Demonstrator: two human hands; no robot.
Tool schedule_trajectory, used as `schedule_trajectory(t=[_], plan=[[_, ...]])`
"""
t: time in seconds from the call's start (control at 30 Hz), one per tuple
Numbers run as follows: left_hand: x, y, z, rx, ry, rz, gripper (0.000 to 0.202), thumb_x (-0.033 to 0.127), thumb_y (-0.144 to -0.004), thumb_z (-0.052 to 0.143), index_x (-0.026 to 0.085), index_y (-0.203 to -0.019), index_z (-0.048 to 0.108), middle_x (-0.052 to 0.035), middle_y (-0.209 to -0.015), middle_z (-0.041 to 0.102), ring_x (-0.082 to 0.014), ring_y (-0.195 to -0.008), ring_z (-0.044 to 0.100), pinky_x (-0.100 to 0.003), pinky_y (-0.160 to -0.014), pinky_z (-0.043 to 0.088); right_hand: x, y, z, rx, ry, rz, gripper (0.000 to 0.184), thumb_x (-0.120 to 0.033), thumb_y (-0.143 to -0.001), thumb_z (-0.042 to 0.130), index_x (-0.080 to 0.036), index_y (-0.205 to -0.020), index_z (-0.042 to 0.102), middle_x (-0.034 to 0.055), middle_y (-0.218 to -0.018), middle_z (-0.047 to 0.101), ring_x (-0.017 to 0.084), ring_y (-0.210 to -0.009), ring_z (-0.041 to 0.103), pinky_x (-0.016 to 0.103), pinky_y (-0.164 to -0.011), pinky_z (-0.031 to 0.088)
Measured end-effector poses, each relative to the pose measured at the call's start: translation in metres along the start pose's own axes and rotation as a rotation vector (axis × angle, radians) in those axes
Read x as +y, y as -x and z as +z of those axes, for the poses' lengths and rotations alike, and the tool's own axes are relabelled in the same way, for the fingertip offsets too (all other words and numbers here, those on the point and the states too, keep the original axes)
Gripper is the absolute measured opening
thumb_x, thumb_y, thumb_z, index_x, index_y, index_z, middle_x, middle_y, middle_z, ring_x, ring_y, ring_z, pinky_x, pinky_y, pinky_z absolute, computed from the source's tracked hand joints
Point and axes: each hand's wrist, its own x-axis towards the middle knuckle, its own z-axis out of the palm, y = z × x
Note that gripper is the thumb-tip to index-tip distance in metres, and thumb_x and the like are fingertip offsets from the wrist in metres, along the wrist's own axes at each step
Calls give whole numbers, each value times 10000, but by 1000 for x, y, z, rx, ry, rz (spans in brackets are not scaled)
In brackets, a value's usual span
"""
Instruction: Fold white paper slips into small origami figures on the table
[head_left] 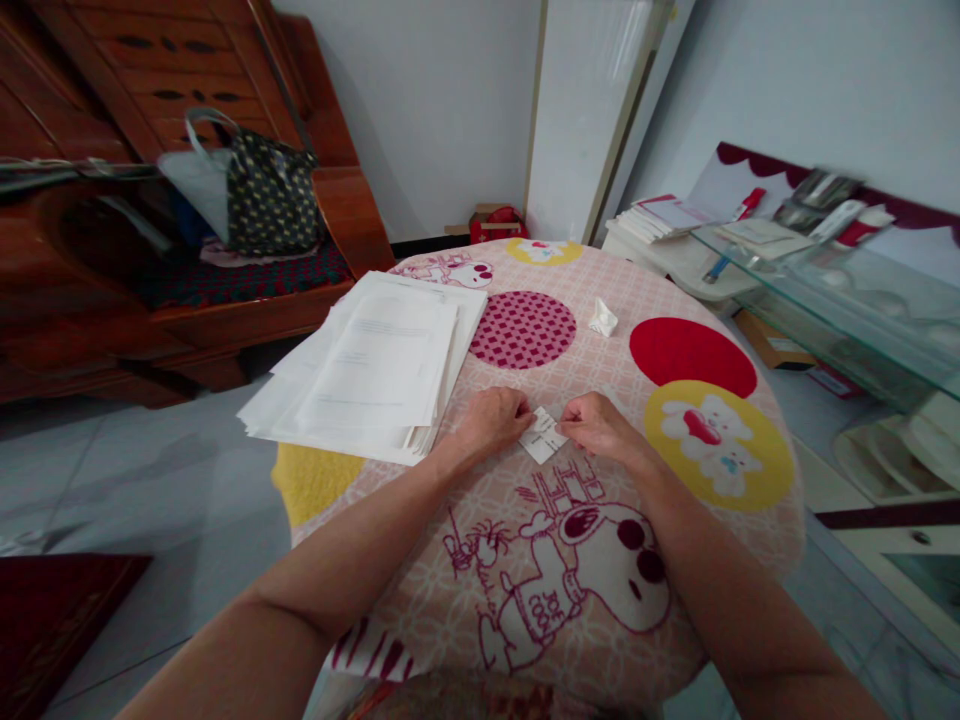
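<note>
A small folded piece of white paper (545, 437) lies on the round table's cartoon-print cloth (570, 560). My left hand (491, 420) pinches its left edge with curled fingers. My right hand (596, 424) pinches its right edge the same way. Both forearms reach in from the near edge of the table. Most of the paper is uncovered between the two hands.
A thick stack of white sheets (375, 368) lies at the table's left, overhanging its edge. A crumpled white scrap (602, 318) sits farther back. A wooden bench with a dark bag (266, 190) stands left; a glass shelf (847, 290) with books stands right.
</note>
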Motion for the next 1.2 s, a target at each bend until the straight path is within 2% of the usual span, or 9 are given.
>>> schedule_trajectory(t=[0.3,0.6,0.77,0.97,1.2], plan=[[-3,-3,14,98,-111,65,219,332,-944,597,157,-878,712,-92,-805,712,-218,-778,649,-297,-690,467,-10,3,-3,7,53,22,157,-139,-815,610,-152,-660,634,12,-567,613,122,-534,554,224,-499,345],[-4,-4,14,74,-106,35,226,339,-945,592,156,-899,715,-102,-866,726,-226,-805,652,-312,-712,467,-7,0,0,32,30,57,139,-143,-802,625,-151,-664,634,9,-556,600,102,-511,528,215,-480,332],[-4,-3,12,72,-90,49,190,319,-929,607,165,-884,709,-84,-827,716,-218,-798,651,-297,-702,462,-4,-2,1,13,18,83,117,-167,-812,630,-155,-698,654,8,-545,608,115,-507,553,216,-473,351],[-3,-2,12,57,-77,58,204,319,-947,583,155,-890,691,-114,-884,720,-244,-831,656,-325,-725,471,-3,-3,1,2,1,107,118,-186,-826,618,-156,-719,659,15,-537,617,117,-450,555,226,-458,374],[-5,-1,14,84,-82,75,160,299,-936,595,164,-901,673,-82,-851,698,-216,-802,641,-303,-713,476,-4,-3,1,-2,-2,117,127,-194,-829,614,-154,-719,662,14,-535,616,117,-432,554,228,-457,392]])
